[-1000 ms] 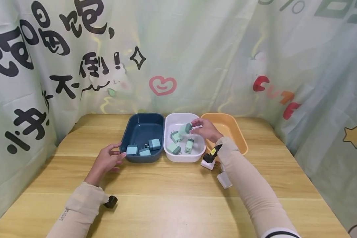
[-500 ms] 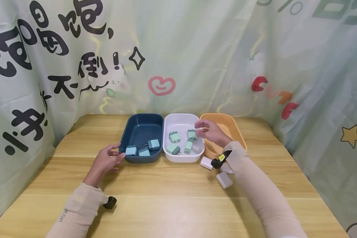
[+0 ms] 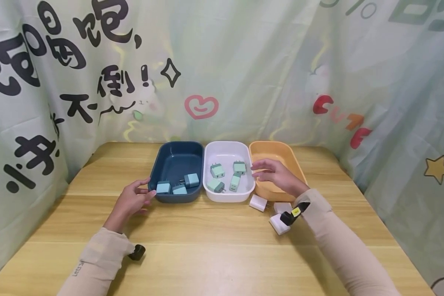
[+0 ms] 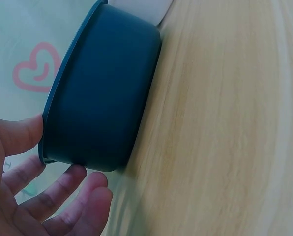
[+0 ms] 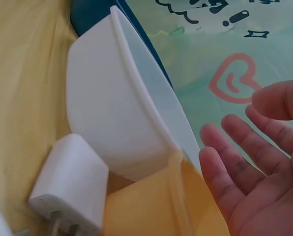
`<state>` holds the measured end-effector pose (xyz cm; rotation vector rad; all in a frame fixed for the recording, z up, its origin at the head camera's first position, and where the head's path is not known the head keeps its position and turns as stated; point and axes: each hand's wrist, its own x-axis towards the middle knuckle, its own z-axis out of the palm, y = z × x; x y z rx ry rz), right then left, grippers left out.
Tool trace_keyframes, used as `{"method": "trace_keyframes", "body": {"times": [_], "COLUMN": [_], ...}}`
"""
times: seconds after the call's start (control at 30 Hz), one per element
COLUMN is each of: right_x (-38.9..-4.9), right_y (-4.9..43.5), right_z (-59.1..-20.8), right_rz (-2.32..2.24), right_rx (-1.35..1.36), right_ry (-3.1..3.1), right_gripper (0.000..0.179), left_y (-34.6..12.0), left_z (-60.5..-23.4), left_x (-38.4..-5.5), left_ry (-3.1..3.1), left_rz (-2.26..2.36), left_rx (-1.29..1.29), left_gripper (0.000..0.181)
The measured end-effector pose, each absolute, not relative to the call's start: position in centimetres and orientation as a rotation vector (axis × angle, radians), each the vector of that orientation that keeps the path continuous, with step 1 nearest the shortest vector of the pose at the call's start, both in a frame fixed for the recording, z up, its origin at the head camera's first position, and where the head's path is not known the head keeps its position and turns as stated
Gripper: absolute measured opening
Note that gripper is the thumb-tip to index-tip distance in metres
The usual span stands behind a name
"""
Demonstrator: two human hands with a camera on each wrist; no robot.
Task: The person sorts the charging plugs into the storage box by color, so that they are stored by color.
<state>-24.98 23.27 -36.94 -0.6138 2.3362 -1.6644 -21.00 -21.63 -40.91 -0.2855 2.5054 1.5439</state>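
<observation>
In the head view my left hand [image 3: 133,199] is at the near left corner of the dark blue tray [image 3: 179,158]. The left wrist view shows its thumb at the rim and a fingertip against the tray's side, fingers loosely spread. Three light blue plug chargers [image 3: 191,179] lie in that tray. My right hand [image 3: 275,174] hovers over the orange tray [image 3: 275,151], holding nothing, its fingers extended and apart. To its left, several mint green chargers [image 3: 217,170] lie in the white tray [image 3: 225,151].
Three white chargers [image 3: 258,203] lie on the wooden table [image 3: 207,246] in front of the orange tray, one partly behind the right wrist camera [image 3: 289,218]. The trays stand side by side near the table's back. A printed curtain [image 3: 244,74] hangs behind.
My right hand has let go of a mint green charger in the white tray, then drawn back rightward over the orange tray. The left hand stays at the blue tray.
</observation>
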Motion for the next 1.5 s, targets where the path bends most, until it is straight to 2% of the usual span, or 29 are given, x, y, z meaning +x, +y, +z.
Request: {"method": "trace_keyframes", "body": {"times": [0.37, 0.7, 0.93, 1.5], "right_x": [-21.7, -19.9, -18.8, -17.2], "right_y": [26.2, 29.0, 30.3, 32.7], "right_z": [-39.2, -39.4, -39.8, -42.2], "right_rz": [-1.735, -1.774, -1.675, -1.585], "right_rx": [-0.774, -0.847, -0.85, -0.66], "right_ry": [2.226, 2.222, 2.311, 2.415], "right_gripper": [0.04, 0.04, 0.035, 0.041], "left_y": [-21.5, -21.7, -21.6, -21.6], "left_z": [-41.4, -41.2, -41.0, -41.0], "left_x": [-21.0, -21.2, -21.3, -21.6], "left_ry": [2.512, 2.522, 2.527, 2.509], "left_rz": [1.524, 1.534, 1.508, 1.49], "left_rx": [-0.294, -0.278, -0.269, -0.253], "left_gripper": [0.067, 0.067, 0.066, 0.065]}}
